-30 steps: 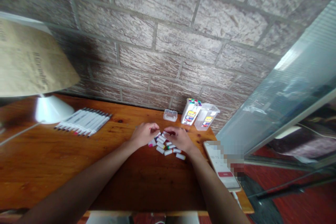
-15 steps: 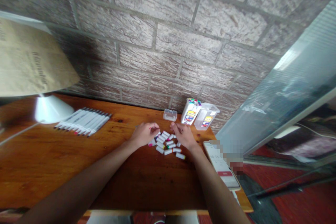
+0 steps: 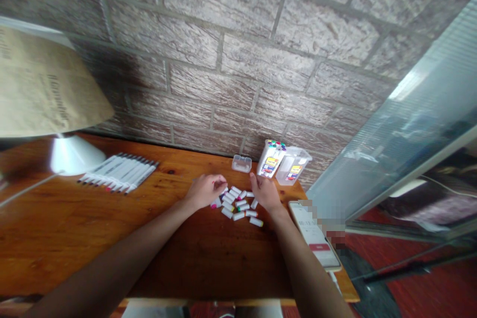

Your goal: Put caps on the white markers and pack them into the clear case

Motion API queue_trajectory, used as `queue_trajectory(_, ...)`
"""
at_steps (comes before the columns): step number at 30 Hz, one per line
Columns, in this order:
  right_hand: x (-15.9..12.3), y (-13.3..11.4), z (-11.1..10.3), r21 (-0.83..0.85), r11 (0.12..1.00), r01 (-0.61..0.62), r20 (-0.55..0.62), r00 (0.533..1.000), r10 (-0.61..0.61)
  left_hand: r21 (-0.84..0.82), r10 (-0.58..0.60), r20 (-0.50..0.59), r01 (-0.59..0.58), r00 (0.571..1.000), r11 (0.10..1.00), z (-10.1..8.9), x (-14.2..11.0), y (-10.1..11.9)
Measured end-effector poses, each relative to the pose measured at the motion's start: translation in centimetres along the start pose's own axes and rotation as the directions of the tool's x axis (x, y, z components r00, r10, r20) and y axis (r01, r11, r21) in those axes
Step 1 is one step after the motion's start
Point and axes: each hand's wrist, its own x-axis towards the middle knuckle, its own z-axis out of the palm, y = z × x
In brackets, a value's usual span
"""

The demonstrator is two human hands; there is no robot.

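Short white marker caps [image 3: 242, 206] with coloured ends lie in a loose cluster on the wooden table. My left hand [image 3: 206, 191] rests at the cluster's left side, fingers curled in toward the thumb; whatever they hold, if anything, is hidden. At the right side is my right hand [image 3: 266, 193], thumb pointing up and fingers curled out of sight behind the palm. I cannot make out what is in it. A small clear plastic case [image 3: 242, 163] sits just beyond the hands.
A white box of markers [image 3: 271, 159] and a clear container [image 3: 292, 168] stand against the brick wall. To the left lie a row of white pens [image 3: 118, 173] and a lamp [image 3: 72, 154]. A phone [image 3: 315, 236] lies near the right edge of the table [image 3: 167, 258].
My right hand has shifted slightly right, away from the left one, and its thumb has lifted to point up. My left hand and the caps look nearly unchanged.
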Motion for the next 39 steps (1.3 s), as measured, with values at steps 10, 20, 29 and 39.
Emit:
queue_trajectory(10,-0.4,-0.5,-0.9,0.026,0.999,-0.046,0.008,0.999,0.046,0.008,0.000,-0.010,0.000,1.000,1.000,0.2,0.1,-0.3)
queue_trajectory(20,0.6,1.6,-1.2,0.252,0.967,-0.022,0.106,0.994,-0.005,0.004,-0.003,-0.006,0.003,1.000,1.000,0.1,0.0,-0.3)
queue_trajectory(29,0.0,1.1,-2.2,0.385,0.923,-0.007,0.278,0.954,-0.108,0.023,0.002,-0.012,-0.001,1.000,1.000,0.3,0.0,-0.4)
queue_trajectory(39,0.1,1.5,-1.5,0.294,0.955,0.025,0.251,0.963,-0.103,0.030,0.005,-0.007,-0.005,1.000,1.000,0.3,0.1,-0.5)
